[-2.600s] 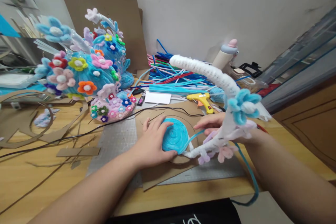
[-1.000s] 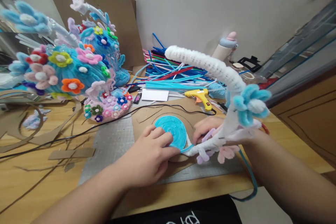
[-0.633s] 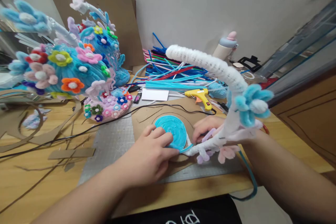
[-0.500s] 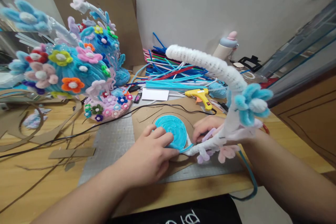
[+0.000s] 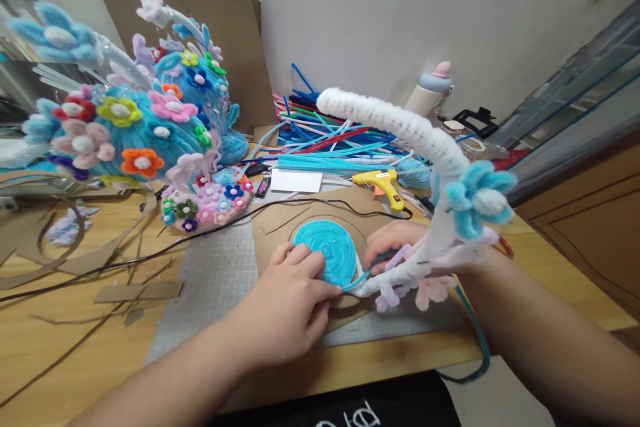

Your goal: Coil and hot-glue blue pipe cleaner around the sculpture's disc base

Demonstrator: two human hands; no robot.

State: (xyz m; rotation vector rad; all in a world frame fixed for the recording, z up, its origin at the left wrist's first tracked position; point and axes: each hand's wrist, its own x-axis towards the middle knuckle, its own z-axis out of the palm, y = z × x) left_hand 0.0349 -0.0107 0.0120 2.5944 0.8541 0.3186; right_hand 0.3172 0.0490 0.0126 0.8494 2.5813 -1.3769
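A flat blue spiral disc [image 5: 333, 250] of fuzzy stem lies on brown cardboard [image 5: 273, 220]. My left hand [image 5: 295, 300] rests on the disc's lower left, its fingertips pressing the blue stem [image 5: 357, 280] at the lower edge. My right hand [image 5: 390, 243] is closed round that stem just right of the disc. A white fuzzy-wrapped arch [image 5: 390, 121] rises from beside the disc, with a blue flower [image 5: 480, 200] and pink and lilac flowers on it, and partly hides my right hand. The stem's tail hangs below my right forearm.
A yellow glue gun [image 5: 380, 187] and a pile of coloured stems [image 5: 335, 130] lie behind the cardboard. Flower-covered blue pieces [image 5: 150, 140] stand at the left, near cardboard scraps [image 5: 137, 291]. A black cable [image 5: 195, 247] crosses the table. A bottle [image 5: 430, 90] stands at the back right.
My right hand has shifted slightly left and up, and more of the blue stem shows at its fingers. My left hand stays on the disc, almost unmoved.
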